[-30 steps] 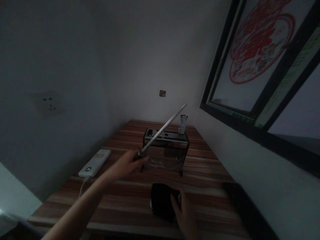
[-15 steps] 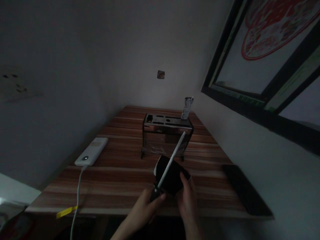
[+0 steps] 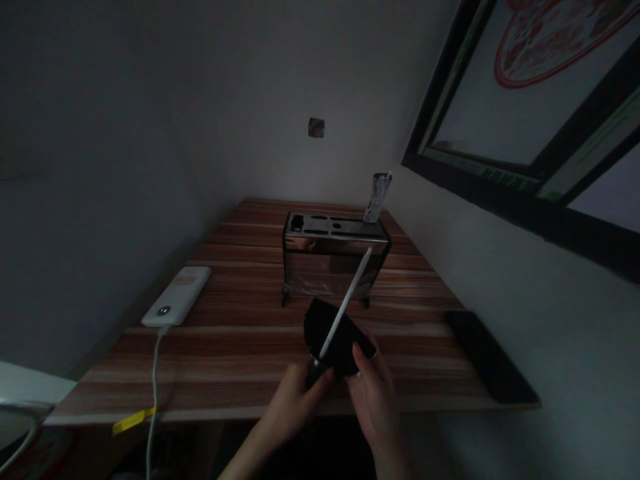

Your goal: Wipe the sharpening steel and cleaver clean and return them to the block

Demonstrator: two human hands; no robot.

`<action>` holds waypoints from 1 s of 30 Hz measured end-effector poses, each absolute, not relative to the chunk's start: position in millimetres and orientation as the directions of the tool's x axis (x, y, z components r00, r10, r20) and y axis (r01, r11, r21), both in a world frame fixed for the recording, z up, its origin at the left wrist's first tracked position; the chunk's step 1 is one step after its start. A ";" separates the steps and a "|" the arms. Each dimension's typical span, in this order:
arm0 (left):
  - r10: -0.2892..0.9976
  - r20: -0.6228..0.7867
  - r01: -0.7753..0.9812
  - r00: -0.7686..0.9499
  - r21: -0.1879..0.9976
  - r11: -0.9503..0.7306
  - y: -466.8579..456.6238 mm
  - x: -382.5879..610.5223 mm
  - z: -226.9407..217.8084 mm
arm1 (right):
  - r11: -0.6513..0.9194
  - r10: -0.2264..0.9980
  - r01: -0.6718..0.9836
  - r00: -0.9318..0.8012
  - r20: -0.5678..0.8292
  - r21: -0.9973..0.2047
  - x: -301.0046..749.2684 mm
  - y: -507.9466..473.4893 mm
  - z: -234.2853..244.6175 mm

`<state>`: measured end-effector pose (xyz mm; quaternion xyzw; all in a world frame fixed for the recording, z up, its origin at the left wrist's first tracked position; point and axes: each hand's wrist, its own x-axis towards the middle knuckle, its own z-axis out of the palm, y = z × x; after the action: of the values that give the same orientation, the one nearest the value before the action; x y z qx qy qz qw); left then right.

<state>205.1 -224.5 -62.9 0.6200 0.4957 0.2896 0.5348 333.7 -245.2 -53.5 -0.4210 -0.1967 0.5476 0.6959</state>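
Note:
My left hand [image 3: 295, 400] is closed round the dark handle of a long thin metal rod [image 3: 346, 303], which slants up and to the right. My right hand [image 3: 373, 393] grips a black cloth [image 3: 334, 333] held against the lower part of the rod, just above the table's near edge. Behind them stands a shiny metal knife holder [image 3: 333, 263] with slots in its top, and a small silver item [image 3: 376, 197] sticks up at its right end.
A striped wooden table [image 3: 240, 347] fills a corner between two walls. A white power bank [image 3: 176, 305] with a cable lies at the left. A flat black slab [image 3: 493, 357] lies at the right edge. A dark-framed window [image 3: 525, 140] is on the right wall.
My left hand has drawn the rod back from the knife holder toward the table's near edge. My right hand has lifted the black cloth off the table and brought it against the rod.

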 end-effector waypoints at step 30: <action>0.887 -0.086 0.392 0.454 0.913 -0.112 -222.3 203.5 -54.8 | 0.044 0.985 -0.378 0.171 -0.023 -0.925 331.3 -229.6 -63.1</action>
<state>203.5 -222.3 -54.8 0.7008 0.4562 0.2546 0.4858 331.3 -229.6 -63.1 -0.4319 -0.3511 0.5398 0.6315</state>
